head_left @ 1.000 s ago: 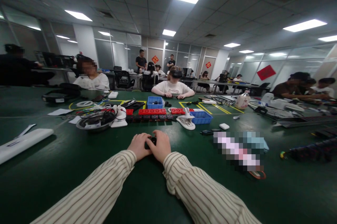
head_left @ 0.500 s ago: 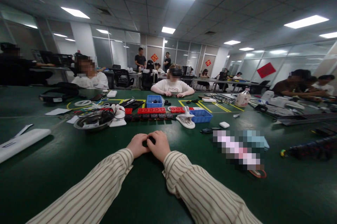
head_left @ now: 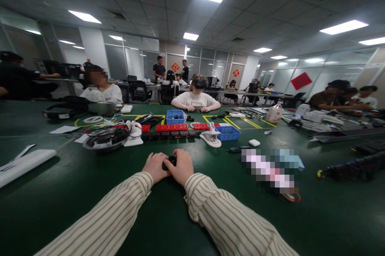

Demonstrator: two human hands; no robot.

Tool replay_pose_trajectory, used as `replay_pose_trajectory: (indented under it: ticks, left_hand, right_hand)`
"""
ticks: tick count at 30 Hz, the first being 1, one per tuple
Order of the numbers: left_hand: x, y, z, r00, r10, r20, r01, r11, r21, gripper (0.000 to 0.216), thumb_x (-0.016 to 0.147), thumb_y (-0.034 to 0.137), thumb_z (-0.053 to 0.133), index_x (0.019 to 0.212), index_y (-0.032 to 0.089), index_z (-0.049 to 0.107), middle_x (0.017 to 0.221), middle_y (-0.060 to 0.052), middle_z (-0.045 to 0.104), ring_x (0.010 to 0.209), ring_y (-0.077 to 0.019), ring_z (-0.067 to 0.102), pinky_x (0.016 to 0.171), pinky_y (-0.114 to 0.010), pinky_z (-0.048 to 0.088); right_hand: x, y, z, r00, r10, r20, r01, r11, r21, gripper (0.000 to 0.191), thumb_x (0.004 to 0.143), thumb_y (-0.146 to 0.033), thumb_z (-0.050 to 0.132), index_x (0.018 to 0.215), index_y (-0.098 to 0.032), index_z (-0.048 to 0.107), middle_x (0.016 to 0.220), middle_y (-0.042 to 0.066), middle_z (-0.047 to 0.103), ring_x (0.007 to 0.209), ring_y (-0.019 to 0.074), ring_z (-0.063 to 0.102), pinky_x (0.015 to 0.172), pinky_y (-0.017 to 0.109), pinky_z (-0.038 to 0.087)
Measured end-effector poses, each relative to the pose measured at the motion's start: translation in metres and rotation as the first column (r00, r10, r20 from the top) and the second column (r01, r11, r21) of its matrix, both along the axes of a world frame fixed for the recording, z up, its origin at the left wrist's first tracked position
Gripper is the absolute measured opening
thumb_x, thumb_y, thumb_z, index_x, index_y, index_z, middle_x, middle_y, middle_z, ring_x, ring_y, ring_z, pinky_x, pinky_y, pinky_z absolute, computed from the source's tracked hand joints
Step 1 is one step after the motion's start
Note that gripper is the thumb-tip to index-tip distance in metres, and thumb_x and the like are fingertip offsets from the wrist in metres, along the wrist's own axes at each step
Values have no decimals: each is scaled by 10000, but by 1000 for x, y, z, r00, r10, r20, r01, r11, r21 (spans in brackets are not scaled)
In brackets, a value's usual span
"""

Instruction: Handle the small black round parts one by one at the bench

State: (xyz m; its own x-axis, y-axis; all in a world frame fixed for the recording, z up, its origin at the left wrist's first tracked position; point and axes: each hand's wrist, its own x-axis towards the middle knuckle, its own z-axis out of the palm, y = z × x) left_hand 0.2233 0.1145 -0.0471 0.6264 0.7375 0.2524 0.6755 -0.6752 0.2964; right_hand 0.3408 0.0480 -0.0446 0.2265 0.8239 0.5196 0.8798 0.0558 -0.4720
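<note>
Near the middle of the green table, my left hand (head_left: 155,166) and my right hand (head_left: 182,165) come together around a small round black object (head_left: 171,160). Fingers of both hands are curled about it, so only its dark top shows between them. What kind of thing it is I cannot make out. Both wrists rest low over the tabletop, in striped cuffs. Beyond the hands lies a row of red and black socket strips (head_left: 172,128), with a white clip-shaped stand (head_left: 211,136) to its right.
A metal bowl (head_left: 90,144) of cables stands at the left, near a long white box (head_left: 28,164). Blue bins (head_left: 230,133) sit behind my hands. On the right lie a white case (head_left: 254,142) and dark cable bundles (head_left: 349,170). A person sits across the table.
The fingers have shifted slightly and a little more of the black object's top shows. Both hands remain around it at nearly the same spot; the view has moved slightly.
</note>
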Motion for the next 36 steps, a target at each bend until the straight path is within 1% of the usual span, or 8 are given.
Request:
replay_pose_trajectory:
  ticks: [5, 9, 14, 16, 19, 22, 29, 36]
  left_hand:
    - [1, 6, -2, 1000, -27, 0, 27, 1000, 1, 291, 647, 324, 625, 885, 159, 614, 987, -101, 613, 985, -281, 540, 996, -475, 279]
    - [-1, 15, -5, 993, -113, 30, 114, 993, -27, 258, 647, 284, 627, 877, 165, 625, 966, -75, 626, 944, -237, 558, 881, -343, 412]
    - [-3, 19, -8, 984, -169, 57, 172, 984, -39, 291, 659, 291, 629, 925, 174, 631, 972, -56, 635, 957, -224, 566, 857, -301, 430]
    - [-4, 18, -8, 984, -170, 57, 172, 984, -33, 321, 657, 293, 634, 953, 169, 619, 996, -64, 629, 965, -226, 564, 862, -308, 429]
    - [-3, 13, -7, 990, -134, 54, 135, 991, -13, 414, 637, 293, 646, 1019, 151, 573, 1042, -91, 603, 984, -244, 550, 883, -342, 415]
    - [-3, 7, -5, 997, -71, 43, 71, 997, 9, 459, 634, 319, 639, 1043, 134, 540, 1045, -111, 584, 991, -269, 536, 898, -389, 393]
    - [0, 1, 0, 1000, 12, -1, -12, 999, 42, 307, 665, 349, 608, 904, 158, 582, 974, -95, 591, 967, -283, 527, 933, -440, 340]
    - [1, 7, -2, 1000, -22, 0, 22, 999, 30, 259, 655, 321, 619, 865, 170, 598, 937, -75, 595, 932, -252, 542, 888, -386, 393]
  right_hand:
    - [1, 4, 0, 1000, 15, -10, -15, 1000, -16, 221, 764, -380, 569, 855, -179, 556, 865, 50, 553, 860, 199, 499, 775, 327, 376]
    - [2, 3, 2, 995, 100, -5, -100, 995, -2, 151, 769, -245, 543, 902, -198, 596, 914, 40, 573, 899, 183, 499, 806, 310, 369]
    - [4, 0, 5, 968, 250, 26, -250, 968, 18, 229, 781, -96, 466, 852, -226, 640, 901, -16, 634, 917, 140, 523, 858, 274, 359]
    - [4, -2, 6, 963, 269, 30, -269, 962, 34, 247, 797, -98, 461, 924, -223, 632, 940, -18, 642, 938, 130, 526, 881, 265, 355]
    - [2, -4, 5, 972, 234, 23, -235, 970, 63, 290, 829, -196, 484, 1111, -184, 551, 1055, 27, 614, 997, 149, 509, 907, 287, 350]
    - [0, -4, 3, 986, 167, 10, -168, 983, 75, 350, 842, -294, 492, 1161, -149, 498, 1104, 70, 578, 1020, 184, 492, 905, 319, 349]
    - [2, 2, -2, 1000, 8, -18, -7, 999, 40, 302, 820, -424, 504, 963, -159, 521, 905, 73, 560, 867, 211, 502, 776, 340, 371]
    - [4, 5, -1, 1000, 26, -17, -25, 1000, 11, 179, 784, -353, 551, 832, -181, 535, 847, 41, 543, 830, 185, 485, 750, 306, 369]
